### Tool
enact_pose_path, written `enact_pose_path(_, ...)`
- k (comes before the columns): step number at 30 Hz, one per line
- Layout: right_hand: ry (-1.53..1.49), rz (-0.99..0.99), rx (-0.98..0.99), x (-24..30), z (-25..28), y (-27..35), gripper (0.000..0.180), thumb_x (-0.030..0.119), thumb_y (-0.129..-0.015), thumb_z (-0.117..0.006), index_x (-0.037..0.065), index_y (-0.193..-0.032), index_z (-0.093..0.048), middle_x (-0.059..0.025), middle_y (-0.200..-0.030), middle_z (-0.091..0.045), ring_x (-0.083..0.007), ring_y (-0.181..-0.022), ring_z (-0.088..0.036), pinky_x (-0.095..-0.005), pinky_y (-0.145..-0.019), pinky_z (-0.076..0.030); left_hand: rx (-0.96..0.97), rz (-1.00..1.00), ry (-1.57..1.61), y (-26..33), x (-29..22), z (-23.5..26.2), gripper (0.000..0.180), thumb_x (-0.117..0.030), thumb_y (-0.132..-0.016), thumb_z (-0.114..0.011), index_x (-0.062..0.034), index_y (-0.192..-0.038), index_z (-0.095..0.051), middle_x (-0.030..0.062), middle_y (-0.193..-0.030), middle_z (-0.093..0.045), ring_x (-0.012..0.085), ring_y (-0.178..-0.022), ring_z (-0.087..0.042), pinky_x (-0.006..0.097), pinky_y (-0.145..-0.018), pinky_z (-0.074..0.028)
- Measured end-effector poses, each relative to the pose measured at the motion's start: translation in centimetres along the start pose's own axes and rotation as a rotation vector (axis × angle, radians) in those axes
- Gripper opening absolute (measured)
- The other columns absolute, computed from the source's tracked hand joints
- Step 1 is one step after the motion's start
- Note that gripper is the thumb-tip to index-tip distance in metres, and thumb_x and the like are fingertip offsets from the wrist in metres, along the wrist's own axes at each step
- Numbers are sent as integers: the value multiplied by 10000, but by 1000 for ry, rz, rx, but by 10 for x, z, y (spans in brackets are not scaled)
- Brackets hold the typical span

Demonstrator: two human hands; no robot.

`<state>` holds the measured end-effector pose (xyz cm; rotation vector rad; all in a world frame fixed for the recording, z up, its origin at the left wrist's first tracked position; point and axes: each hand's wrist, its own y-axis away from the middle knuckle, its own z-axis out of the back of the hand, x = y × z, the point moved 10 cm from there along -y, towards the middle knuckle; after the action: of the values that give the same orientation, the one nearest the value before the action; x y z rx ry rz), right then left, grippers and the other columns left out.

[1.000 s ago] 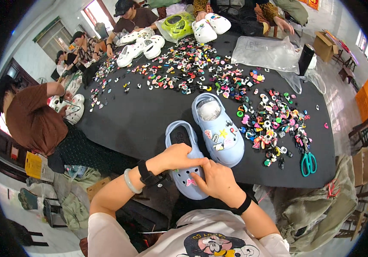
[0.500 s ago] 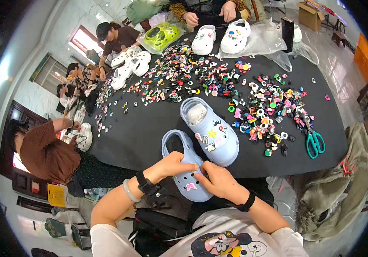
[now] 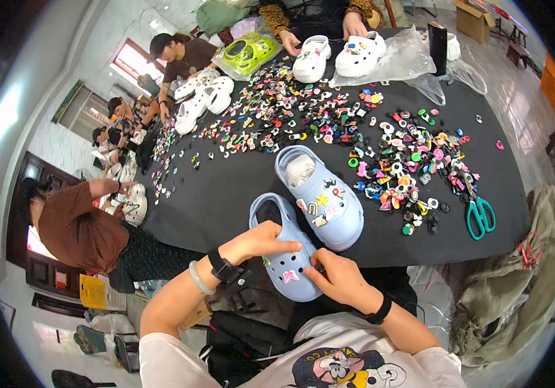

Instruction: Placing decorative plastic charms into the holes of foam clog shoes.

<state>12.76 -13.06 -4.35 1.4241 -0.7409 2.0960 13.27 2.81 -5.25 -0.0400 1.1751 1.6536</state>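
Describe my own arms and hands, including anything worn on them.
Both hands are gloveless. Near the left hand are a black strap with a dark case and a pale, smooth bangle; the right hand has a plain black wristband. The sleeves are short and white.

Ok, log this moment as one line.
left hand: gripping blue clog | right hand: gripping its side, thumb near pink charm | alongside: decorated second blue clog | table: loose shoe charms, teal-handled scissors

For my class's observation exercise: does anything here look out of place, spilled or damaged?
One small pink charm lies alone near the right edge of the black table, apart from the heaped charms, so it looks stray. The held blue clog looks undamaged.
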Motion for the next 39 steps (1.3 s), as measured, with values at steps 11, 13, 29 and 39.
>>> enact_pose_path(11, 416, 230, -35, 54, -15, 6, 442, 387, -707, -776, 59, -871, -529, -86, -768, -533, -279, -655, -603, -379, -550, -491, 642, -277, -102, 15, -19, -48, 443, -289, -829, -732, -6, -1157, -636, 82, -1056, -698, 146, -929, -639, 308, -840, -511)
enact_pose_path(13, 467, 234, -31, 55, -17, 5, 446, 396, -705, -777, 55, -855, -531, -95, -783, -527, -279, -651, -603, -379, -534, -494, 639, -218, -224, 7, -6, -49, 439, -245, -814, -749, -11, -1166, -633, 89, -1066, -695, 151, -935, -642, 311, -842, -512)
enact_pose_path(29, 532, 137, 14, 47, -29, -14, 407, 426, -782, -725, 58, -807, -552, -118, -787, -525, -294, -620, -609, -385, -495, -498, 709, -164, -219, -4, -7, -37, 332, -241, -830, -744, 51, -975, -681, 93, -896, -717, 98, -781, -621, 284, -697, -501)
enact_pose_path(39, 698, 363, -55, 63, -37, -12, 234, 271, -861, -659, 89, -776, -540, -69, -709, -492, -221, -554, -590, -336, -470, -482, 764, -372, -158, -1, -15, -39, 341, -232, -812, -758, 68, -952, -677, 87, -869, -717, 110, -770, -624, 292, -682, -498)
